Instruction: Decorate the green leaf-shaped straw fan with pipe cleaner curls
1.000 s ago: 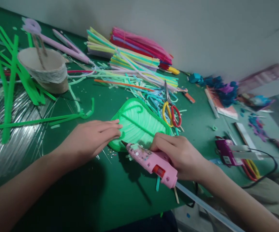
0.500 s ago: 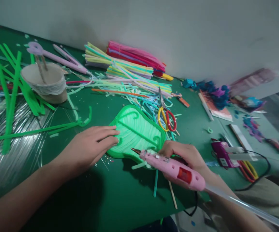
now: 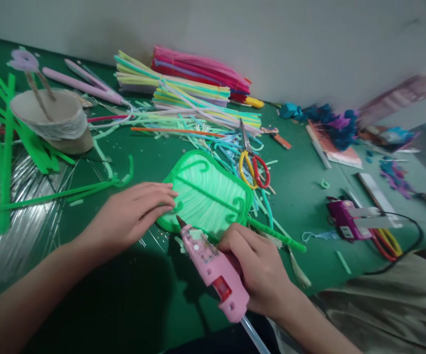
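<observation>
A green fan-shaped piece (image 3: 198, 209) with a pipe-cleaner rim, a centre line and small curls lies in front of me, its green handle pointing right. My left hand (image 3: 127, 214) has its fingertips over the fan's left edge; the thumb is hidden. In my right hand (image 3: 255, 268) is a pink glue gun (image 3: 207, 258), with a clear glue stick out of its back end. The gun's dark nozzle is over the fan's lower left edge, near my left fingertips; I cannot tell whether it touches. My right fingers are wrapped round the gun's grip.
Scissors (image 3: 250, 162) with yellow and red handles lie behind the fan, beside pipe-cleaner bundles (image 3: 198, 73). A paper cup (image 3: 69, 130) with twisted stems stands at left near clear strands (image 3: 24, 236). A purple box with a cable (image 3: 341, 219) lies right, near someone's clothed leg (image 3: 389, 300).
The glue gun has swung round and moved left, its nozzle now nearer my left fingertips. The fan's handle now shows at right. The whole view has shifted slightly.
</observation>
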Tool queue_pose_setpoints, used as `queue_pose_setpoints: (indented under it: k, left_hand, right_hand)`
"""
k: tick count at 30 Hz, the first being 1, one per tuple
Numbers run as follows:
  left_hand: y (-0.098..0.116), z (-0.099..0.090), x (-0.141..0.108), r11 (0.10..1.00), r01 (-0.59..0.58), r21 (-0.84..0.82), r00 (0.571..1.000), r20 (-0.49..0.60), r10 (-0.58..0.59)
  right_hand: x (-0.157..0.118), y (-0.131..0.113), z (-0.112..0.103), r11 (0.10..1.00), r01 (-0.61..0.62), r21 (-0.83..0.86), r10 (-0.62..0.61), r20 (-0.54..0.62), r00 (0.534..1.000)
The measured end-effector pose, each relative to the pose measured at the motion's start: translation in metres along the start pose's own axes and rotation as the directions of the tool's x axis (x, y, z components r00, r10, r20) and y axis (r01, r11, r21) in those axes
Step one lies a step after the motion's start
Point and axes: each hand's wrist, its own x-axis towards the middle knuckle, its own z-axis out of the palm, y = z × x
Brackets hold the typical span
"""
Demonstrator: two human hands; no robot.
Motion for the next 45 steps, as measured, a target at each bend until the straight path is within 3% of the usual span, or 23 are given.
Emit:
queue_pose_setpoints:
  k: [12,20,31,45]
  left_hand:
    - [0.004,-0.003,0.002,0.995,0.088,-0.046,0.996,-0.011,-0.088]
    - [0.003,-0.003,0.002,1.0,0.01,0.008,1.0,0.027,-0.01]
    - [0.002,-0.003,0.004,0.996,0.071,-0.055,0.997,0.035,-0.07]
    - [0.004,-0.004,0.005,0.989,0.121,-0.088,0.993,0.019,-0.12]
  right_hand:
    - [0.006,0.003,0.004,1.0,0.012,-0.013,-0.011,0.021,1.0]
    - [0.0,0.004,-0.003,0.997,-0.013,0.073,0.008,0.062,0.998]
    - [0.005,0.003,0.008,1.0,-0.015,0.005,0.015,-0.01,1.0]
    - [0.007,0.003,0.009,0.999,-0.045,-0.002,0.045,-0.006,0.999]
